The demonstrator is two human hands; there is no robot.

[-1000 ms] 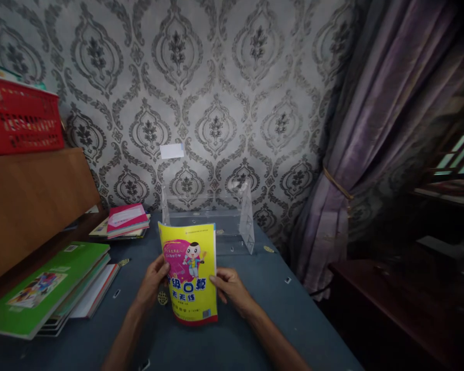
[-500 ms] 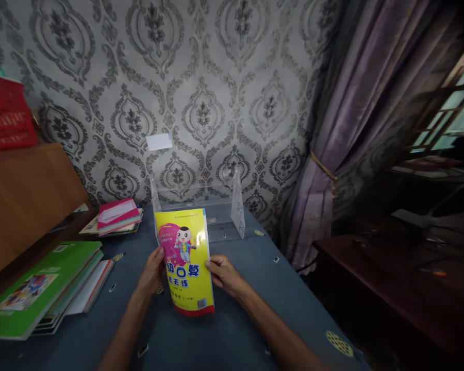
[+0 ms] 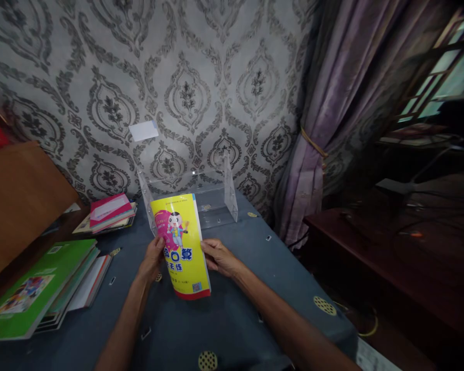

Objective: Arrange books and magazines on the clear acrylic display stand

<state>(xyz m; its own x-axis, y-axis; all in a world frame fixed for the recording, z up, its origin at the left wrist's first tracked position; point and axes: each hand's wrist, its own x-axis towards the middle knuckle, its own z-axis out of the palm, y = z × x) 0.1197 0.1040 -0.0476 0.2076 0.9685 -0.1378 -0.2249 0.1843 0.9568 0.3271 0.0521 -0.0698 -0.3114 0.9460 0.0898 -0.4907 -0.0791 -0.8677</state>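
A yellow workbook with a cartoon child and a red bottom strip stands nearly upright between my hands, its cover facing me and bowed. My left hand grips its left edge, thumb on the front. On the opposite edge my right hand pinches it, with the fingers partly behind the book. Just beyond the workbook is a clear plastic rack with two side panels and see-through shelves; the book hides part of its left side.
At left, a pile of books topped by a green one lies on the blue tablecloth. Behind it is a smaller pile with a pink book. A brown wooden box stands far left. A purple curtain hangs at right.
The camera view has tilted and shifted slightly, so the rack and wall sit further left and higher. Both hands still hold the workbook, which appears slightly more tilted.
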